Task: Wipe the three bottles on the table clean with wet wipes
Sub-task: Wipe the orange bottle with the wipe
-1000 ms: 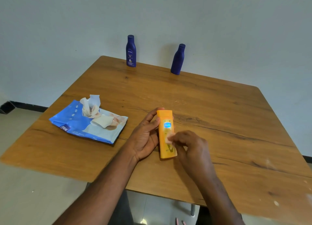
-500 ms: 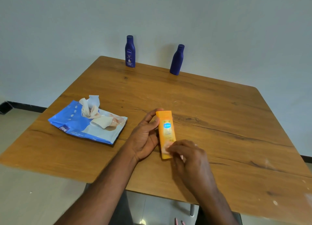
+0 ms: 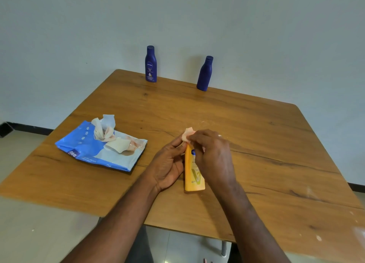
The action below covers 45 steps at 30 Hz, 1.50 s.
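An orange bottle (image 3: 193,175) lies flat on the wooden table (image 3: 256,144), its far end under my hands. My left hand (image 3: 167,164) grips its left side. My right hand (image 3: 212,156) presses a small folded wet wipe (image 3: 188,134) on the bottle's far end, covering the upper label. Two dark blue bottles stand upright at the table's far edge: one with a label (image 3: 150,64) on the left, a plain one (image 3: 205,73) to its right.
A blue pack of wet wipes (image 3: 98,150) lies open to the left of my hands, with wipes pulled out of its top. A pale wall stands right behind the table. Floor shows past the near and left edges.
My right hand has slid the wipe from the bottle's near end up to its far end. My left hand has kept its hold on the bottle's side.
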Motion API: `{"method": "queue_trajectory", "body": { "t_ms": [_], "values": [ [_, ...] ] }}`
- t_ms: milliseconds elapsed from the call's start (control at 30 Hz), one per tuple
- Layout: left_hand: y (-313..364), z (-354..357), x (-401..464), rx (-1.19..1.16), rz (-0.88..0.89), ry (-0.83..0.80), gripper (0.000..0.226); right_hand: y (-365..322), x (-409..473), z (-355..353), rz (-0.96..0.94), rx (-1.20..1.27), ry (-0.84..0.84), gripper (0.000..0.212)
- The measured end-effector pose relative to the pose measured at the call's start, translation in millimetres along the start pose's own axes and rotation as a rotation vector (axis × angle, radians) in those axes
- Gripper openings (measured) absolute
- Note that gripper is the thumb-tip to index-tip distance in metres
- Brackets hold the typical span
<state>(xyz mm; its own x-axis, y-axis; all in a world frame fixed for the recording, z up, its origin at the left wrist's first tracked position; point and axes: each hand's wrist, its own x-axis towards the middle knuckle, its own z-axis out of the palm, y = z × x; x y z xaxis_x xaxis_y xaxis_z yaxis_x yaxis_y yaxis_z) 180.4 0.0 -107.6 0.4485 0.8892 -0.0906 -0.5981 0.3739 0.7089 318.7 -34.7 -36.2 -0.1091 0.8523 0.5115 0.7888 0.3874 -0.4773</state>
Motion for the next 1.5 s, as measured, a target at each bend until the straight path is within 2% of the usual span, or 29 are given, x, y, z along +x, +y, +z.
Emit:
{"method": "queue_trajectory", "body": {
  "t_ms": [133,300,500,667,767,867,1033,1167,1300,1400,1500],
  "values": [
    [-0.4,0.1,2.1,0.002,-0.01,-0.009,0.044,8.4,10.6,-5.3,0.107,-0.022,0.039,0.021],
    [-2.7,-1.1,1.4,-0.043,0.018,0.011,0.039,-12.1,3.9,6.9,-0.032,-0.014,-0.004,0.022],
    [-1.3,-1.8,2.1,-0.001,-0.008,-0.003,0.045,9.0,12.4,-3.0,0.154,0.005,0.047,0.019],
    [-0.9,-1.9,0.6,-0.037,0.033,0.007,0.042,-9.6,2.7,7.7,0.039,-0.01,0.026,0.02],
    [-0.8,-2.2,0.9,-0.094,0.017,0.025,0.044,-9.8,-25.1,10.9,0.036,0.046,0.009,0.019],
    [1.6,0.4,2.5,-0.104,-0.001,0.038,0.041,-0.1,-42.3,5.0,0.063,0.08,-0.004,0.019],
    [0.6,2.6,0.6,-0.049,-0.007,0.016,0.044,10.9,-5.6,-1.3,0.187,0.052,0.073,0.016],
    [0.9,1.4,-1.8,-0.073,0.015,0.031,0.043,-3.6,-0.3,4.9,0.109,0.052,0.06,0.016],
    [0.5,0.5,0.2,-0.1,0.005,0.075,0.039,-7.9,-43.4,8.5,0.079,0.11,0.006,0.017],
    [0.2,0.5,2.2,-0.063,-0.006,0.107,0.041,7.1,-64.8,2.5,0.179,0.121,-0.048,0.022],
    [0.5,0.3,1.0,-0.035,-0.023,0.092,0.042,22.6,-48.7,0.4,0.307,0.133,-0.029,0.019]
  ]
}}
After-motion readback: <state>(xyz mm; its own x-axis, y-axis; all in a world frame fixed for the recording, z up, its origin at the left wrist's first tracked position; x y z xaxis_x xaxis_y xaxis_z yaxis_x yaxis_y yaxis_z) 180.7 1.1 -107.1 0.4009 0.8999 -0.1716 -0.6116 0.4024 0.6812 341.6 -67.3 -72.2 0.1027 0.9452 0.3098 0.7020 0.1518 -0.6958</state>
